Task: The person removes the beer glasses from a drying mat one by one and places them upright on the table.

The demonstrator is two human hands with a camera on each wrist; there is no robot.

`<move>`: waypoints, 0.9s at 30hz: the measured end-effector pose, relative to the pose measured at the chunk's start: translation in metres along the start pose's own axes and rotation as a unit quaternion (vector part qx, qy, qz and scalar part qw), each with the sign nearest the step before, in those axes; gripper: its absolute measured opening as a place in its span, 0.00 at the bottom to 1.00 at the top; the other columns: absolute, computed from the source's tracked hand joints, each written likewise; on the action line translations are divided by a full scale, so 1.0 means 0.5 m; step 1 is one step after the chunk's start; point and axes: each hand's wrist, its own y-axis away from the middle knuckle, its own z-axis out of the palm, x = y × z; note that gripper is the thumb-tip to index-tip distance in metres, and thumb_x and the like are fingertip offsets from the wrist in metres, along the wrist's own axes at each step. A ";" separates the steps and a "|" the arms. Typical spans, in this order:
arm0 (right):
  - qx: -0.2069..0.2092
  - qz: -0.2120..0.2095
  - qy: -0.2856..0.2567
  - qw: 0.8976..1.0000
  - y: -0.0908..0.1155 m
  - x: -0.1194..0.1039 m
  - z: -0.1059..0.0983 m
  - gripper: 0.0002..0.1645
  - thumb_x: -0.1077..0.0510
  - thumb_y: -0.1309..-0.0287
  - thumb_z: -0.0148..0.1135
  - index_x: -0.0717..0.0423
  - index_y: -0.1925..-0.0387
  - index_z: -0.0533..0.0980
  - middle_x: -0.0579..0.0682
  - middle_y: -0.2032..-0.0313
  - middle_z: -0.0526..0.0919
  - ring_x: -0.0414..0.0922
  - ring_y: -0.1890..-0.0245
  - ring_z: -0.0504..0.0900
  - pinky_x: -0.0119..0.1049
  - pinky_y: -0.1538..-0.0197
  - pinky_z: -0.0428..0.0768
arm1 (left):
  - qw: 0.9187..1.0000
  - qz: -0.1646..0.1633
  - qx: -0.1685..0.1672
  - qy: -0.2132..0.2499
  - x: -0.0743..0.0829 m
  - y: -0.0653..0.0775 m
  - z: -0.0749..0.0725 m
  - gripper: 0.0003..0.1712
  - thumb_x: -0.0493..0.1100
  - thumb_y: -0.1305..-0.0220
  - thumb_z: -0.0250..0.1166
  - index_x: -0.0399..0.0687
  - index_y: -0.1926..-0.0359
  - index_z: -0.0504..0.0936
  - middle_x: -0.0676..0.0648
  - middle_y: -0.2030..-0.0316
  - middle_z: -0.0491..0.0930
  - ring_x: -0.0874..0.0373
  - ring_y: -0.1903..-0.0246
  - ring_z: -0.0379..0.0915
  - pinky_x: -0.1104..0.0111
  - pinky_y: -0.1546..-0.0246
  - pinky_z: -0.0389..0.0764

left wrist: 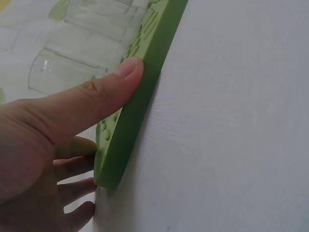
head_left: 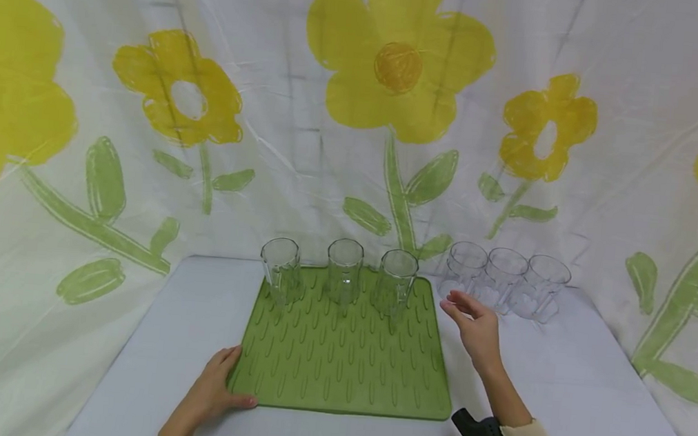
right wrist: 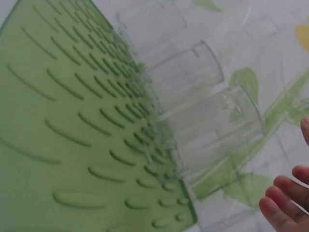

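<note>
Three clear glass mugs, a left one [head_left: 280, 271], a middle one [head_left: 344, 271] and a right one [head_left: 396, 282], stand in a row along the back of a green ridged mat [head_left: 342, 370]. My left hand [head_left: 212, 386] rests at the mat's near left corner. In the left wrist view its thumb [left wrist: 104, 94] lies on the front edge, with the fingers against the left side. Just off the mat's right side, my right hand [head_left: 476, 329] hovers with loosely bent fingers and nothing in them. It is nearest a clear glass mug [head_left: 464, 266] on the table.
Two more glass mugs, a middle one [head_left: 504, 276] and a right one [head_left: 541, 287], stand beside that mug at the back right. A white table [head_left: 582, 404] carries everything. Behind it hangs a white cloth [head_left: 281, 143] with yellow flowers.
</note>
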 end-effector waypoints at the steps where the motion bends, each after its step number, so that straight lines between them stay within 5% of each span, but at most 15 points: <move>1: -0.007 0.001 0.001 1.000 0.000 0.000 0.006 0.26 0.51 0.41 0.68 0.61 0.45 0.78 0.62 0.48 0.83 0.22 0.60 0.77 0.16 0.57 0.74 | 1.000 -0.001 -0.001 0.002 0.000 0.000 0.000 0.70 0.53 0.69 0.83 0.26 0.29 0.55 0.29 0.31 0.58 0.29 0.31 0.52 0.40 0.31 0.59; 7: -0.063 0.017 0.004 0.998 0.000 0.001 0.043 0.30 0.49 0.41 0.67 0.60 0.41 0.76 0.59 0.45 0.82 0.21 0.58 0.76 0.19 0.52 0.76 | 1.000 -0.004 -0.002 -0.001 0.003 0.000 -0.001 0.70 0.53 0.68 0.83 0.26 0.29 0.55 0.29 0.31 0.58 0.29 0.31 0.52 0.40 0.31 0.59; 15: -0.096 0.018 -0.017 0.995 0.007 -0.011 0.090 0.29 0.55 0.40 0.67 0.64 0.41 0.75 0.62 0.45 0.82 0.48 0.47 0.82 0.43 0.42 0.81 | 1.000 -0.004 0.002 -0.001 0.001 -0.001 0.001 0.70 0.53 0.69 0.83 0.26 0.30 0.56 0.29 0.31 0.59 0.29 0.31 0.52 0.40 0.31 0.59; 27: -0.098 -0.002 -0.066 0.993 0.003 0.021 0.141 0.26 0.59 0.43 0.68 0.68 0.45 0.77 0.64 0.51 0.84 0.27 0.60 0.82 0.22 0.54 0.81 | 1.000 -0.010 -0.004 -0.001 0.005 -0.001 -0.002 0.69 0.53 0.68 0.83 0.27 0.29 0.56 0.29 0.31 0.58 0.29 0.31 0.52 0.40 0.31 0.59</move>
